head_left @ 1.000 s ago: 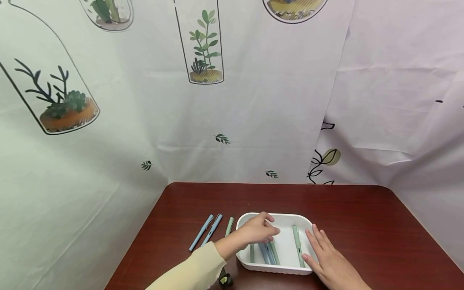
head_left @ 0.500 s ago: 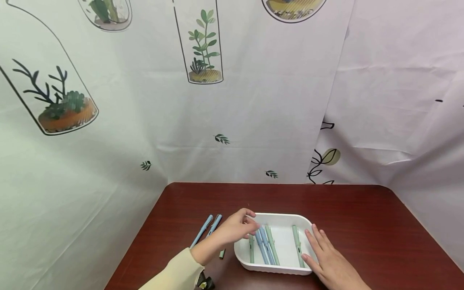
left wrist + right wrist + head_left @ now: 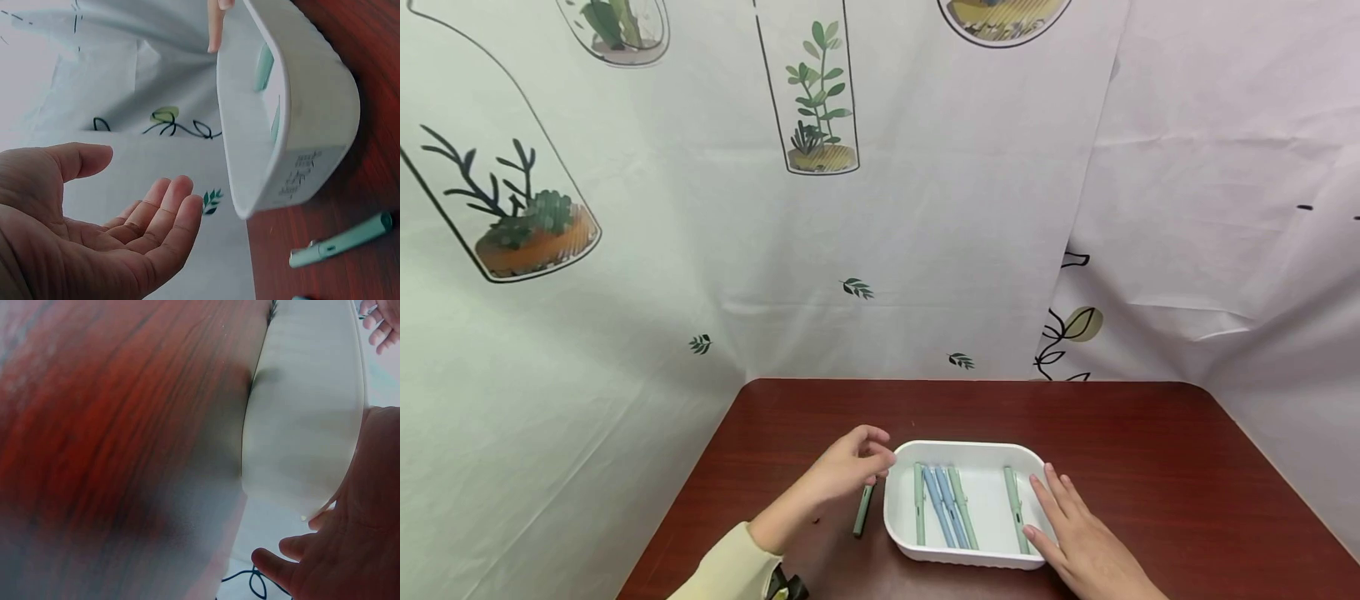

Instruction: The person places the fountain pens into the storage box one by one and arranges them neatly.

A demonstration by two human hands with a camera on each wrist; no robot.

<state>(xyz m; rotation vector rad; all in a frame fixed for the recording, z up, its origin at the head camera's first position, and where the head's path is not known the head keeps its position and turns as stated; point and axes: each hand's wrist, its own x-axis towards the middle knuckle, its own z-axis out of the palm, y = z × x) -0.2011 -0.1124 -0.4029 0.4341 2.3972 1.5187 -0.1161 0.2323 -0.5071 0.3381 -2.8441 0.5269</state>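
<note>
My left hand (image 3: 850, 462) hovers just left of the white tray (image 3: 992, 452), its fingers loosely bent. In the left wrist view nothing lies between its thumb and fingers. A green pen (image 3: 864, 510) rests on the table below it, partly covered by the hand; the same green pen (image 3: 340, 240) shows whole from the left wrist. Blue pens on the table are hidden behind the left hand and forearm. My right hand (image 3: 1086, 542) rests with straight, spread fingers against the tray's right rim. Inside lie two blue pens (image 3: 951, 504) between green pens (image 3: 920, 504), plus another green pen (image 3: 1017, 508) farther right.
The dark red wooden table (image 3: 1150, 450) extends around the tray. Behind it hangs a white cloth (image 3: 925, 250) with plant prints. A dark cable (image 3: 253, 575) shows beyond the table in the right wrist view.
My left hand has moved left from over the tray to beside it, uncovering the pens inside and covering the blue pens on the table. The right hand stays on the rim.
</note>
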